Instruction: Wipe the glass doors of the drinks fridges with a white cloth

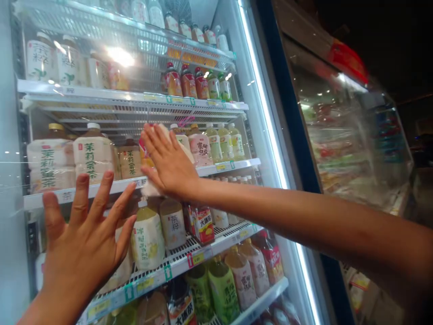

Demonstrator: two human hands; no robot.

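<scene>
Cloth shows under the right hand, which lies flat over it, against the glass. Left of it and lower, well apart, the left hand is splayed; whether it touches the glass, I cannot tell. Bottles stand on shelves behind the 2 hands.

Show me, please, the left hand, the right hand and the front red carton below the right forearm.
Left hand [84, 243], head view: on its back.
Right hand [173, 172], head view: on its back.
Front red carton [205, 228], head view: front side.

White cloth pressed against glass door
</scene>
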